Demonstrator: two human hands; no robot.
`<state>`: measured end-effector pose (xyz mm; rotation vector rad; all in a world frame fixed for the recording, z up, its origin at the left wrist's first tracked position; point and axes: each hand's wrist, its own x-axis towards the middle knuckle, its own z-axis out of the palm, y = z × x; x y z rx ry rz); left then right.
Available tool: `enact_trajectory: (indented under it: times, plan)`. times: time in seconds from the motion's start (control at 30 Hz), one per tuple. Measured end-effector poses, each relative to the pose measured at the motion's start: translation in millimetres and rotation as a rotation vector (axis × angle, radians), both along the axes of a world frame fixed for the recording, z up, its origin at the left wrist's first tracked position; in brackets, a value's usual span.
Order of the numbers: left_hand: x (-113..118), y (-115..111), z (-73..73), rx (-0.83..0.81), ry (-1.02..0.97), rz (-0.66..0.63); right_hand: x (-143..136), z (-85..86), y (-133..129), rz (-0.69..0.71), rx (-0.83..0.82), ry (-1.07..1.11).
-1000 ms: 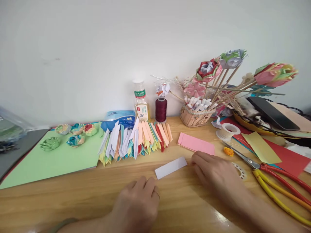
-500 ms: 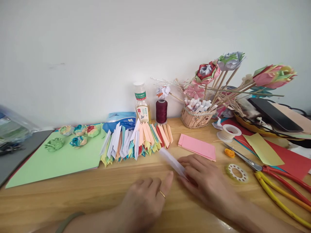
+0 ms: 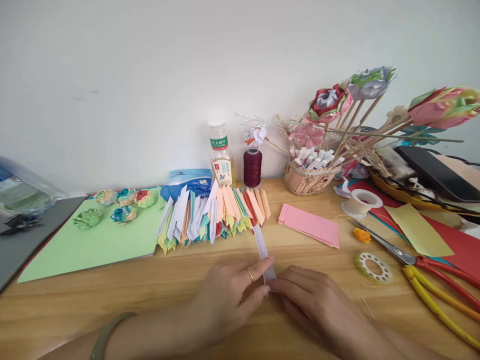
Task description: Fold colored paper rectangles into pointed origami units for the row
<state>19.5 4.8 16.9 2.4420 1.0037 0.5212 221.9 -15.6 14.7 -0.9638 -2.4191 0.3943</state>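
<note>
A narrow folded strip of white paper [image 3: 261,244] lies on the wooden table in front of me, its far end close to the row of folded paper pieces [image 3: 210,215]. My left hand [image 3: 228,292] comes at it from the left, with the index finger across the strip and the thumb at its near end. On the other side, the fingers of my right hand [image 3: 317,300] are closed on the strip's near right corner. The fingertips of both hands almost meet there. A stack of pink paper rectangles [image 3: 309,225] lies beyond my right hand.
Left are paper rosettes [image 3: 123,214] on green sheets [image 3: 93,255]. Behind stand a bottle [image 3: 221,160], dark red thread [image 3: 252,167] and a basket of paper flowers [image 3: 311,179]. Right lie a white spool [image 3: 362,201], a tape roll [image 3: 374,267] and scissors [image 3: 399,255].
The white strip has swung from a slant to nearly straight away from me. My left hand has moved right onto it; my right hand has shifted to its near end. The view has shifted slightly.
</note>
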Motion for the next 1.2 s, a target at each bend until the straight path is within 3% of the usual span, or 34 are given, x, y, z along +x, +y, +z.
enact_trajectory:
  times: [0.17, 0.3, 0.5, 0.7, 0.8, 0.97, 1.2]
  plan:
    - [5, 2, 1.3, -0.035, 0.016, 0.045, -4, -4.6, -2, -0.124, 0.01, 0.018]
    - [7, 4, -0.2, -0.081, -0.008, 0.067, -4, -7.6, -3, -0.125, -0.011, 0.0]
    - [5, 6, -10.0, 0.085, -0.067, 0.022, 1, -4.8, 0, -0.139, 0.009, -0.041]
    - [4, 7, -6.8, 0.142, 0.003, 0.039, 1, 9.3, 6, -0.171, 0.065, -0.07]
    - [5, 10, -5.9, 0.109, 0.066, 0.077, 2, 8.9, 7, -0.214, 0.011, -0.086]
    - [7, 17, -6.2, -0.025, 0.01, 0.123, 0, -2.5, 7, -0.063, -0.084, 0.008]
    - [7, 22, -0.1, -0.233, -0.13, 0.149, -2, -2.6, 12, -0.013, 0.042, -0.043]
